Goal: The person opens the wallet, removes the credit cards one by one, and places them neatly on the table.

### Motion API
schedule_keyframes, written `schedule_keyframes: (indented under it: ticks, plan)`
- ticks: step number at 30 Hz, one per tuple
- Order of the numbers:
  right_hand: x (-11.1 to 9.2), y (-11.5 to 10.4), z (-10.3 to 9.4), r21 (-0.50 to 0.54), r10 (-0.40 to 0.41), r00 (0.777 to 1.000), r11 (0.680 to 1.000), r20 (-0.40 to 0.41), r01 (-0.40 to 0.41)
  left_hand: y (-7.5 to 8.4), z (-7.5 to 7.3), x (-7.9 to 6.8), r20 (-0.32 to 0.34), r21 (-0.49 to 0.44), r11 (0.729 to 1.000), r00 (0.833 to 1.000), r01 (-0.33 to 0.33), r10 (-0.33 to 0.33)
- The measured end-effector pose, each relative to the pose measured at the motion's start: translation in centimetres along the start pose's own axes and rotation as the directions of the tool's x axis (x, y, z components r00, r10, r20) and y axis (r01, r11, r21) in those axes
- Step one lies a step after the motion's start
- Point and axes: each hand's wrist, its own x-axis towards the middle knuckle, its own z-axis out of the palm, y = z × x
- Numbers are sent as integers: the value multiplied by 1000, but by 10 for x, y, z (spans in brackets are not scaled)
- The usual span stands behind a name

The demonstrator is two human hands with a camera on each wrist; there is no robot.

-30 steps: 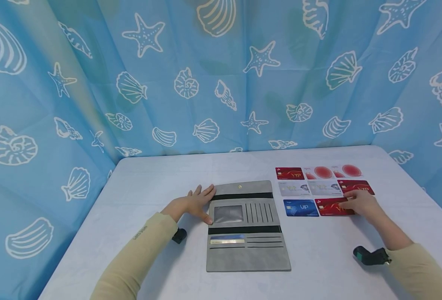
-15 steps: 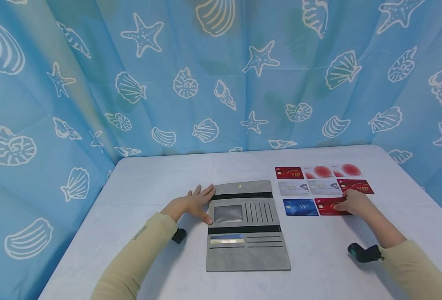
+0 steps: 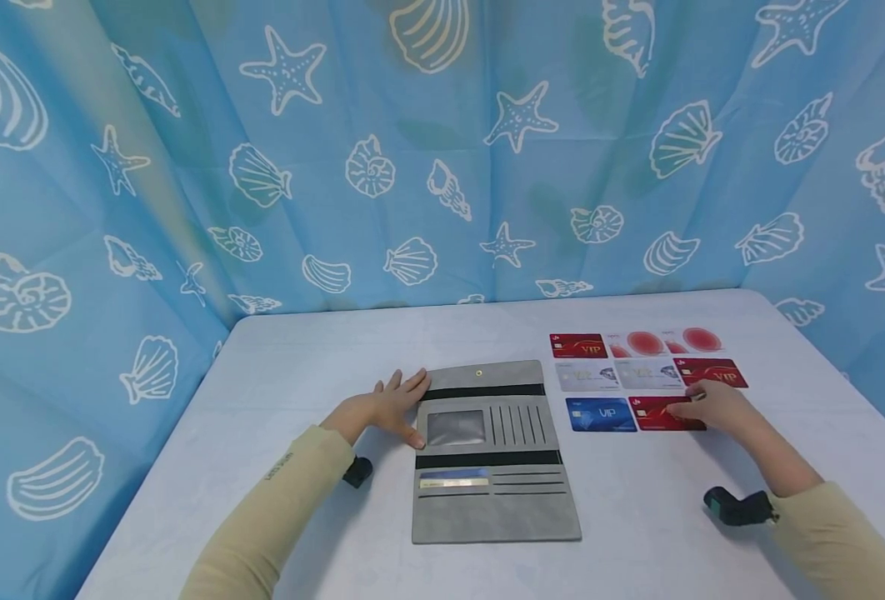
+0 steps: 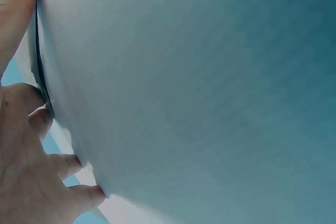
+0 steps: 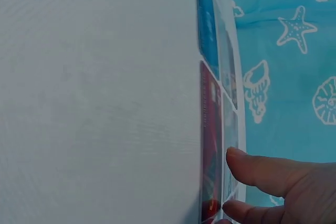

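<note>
My left hand (image 3: 390, 408) lies with fingers spread at the left edge of an unfolded grey wallet (image 3: 498, 521); its thumb and fingertips overlap that edge. A blue-and-gold card (image 3: 455, 478) shows in a slot of the wallet's lower panel. To the right, my right hand (image 3: 716, 404) is over the right end of a red VIP card (image 3: 652, 412) in the front row. The right wrist view shows the thumb (image 5: 252, 169) apart from the index finger (image 5: 254, 212), whose tip is right at the red card's edge. The other fingers are mostly hidden.
A blue VIP card (image 3: 602, 415) lies left of the red one. Behind are two silver cards (image 3: 588, 376) and another red card (image 3: 712, 372). The back row has a red card (image 3: 578, 345) and two white cards with red circles (image 3: 646, 342). A patterned blue curtain (image 3: 412, 167) hangs behind the table.
My right hand shifts slightly left and then back a little, staying over the front red card's right end. The left hand, wallet and cards keep their places.
</note>
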Motion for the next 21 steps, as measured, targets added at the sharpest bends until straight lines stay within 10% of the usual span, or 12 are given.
schedule_keyframes:
  ticks: [15, 21]
  plan:
    - [57, 24, 41, 111, -69, 989, 990, -129, 83, -1, 1, 0, -1, -1, 1000, 1000, 0, 0]
    - [23, -27, 36, 176, -115, 991, 976, -72, 126, -1, 1, 1, -4, -4, 1000, 1000, 1, -1]
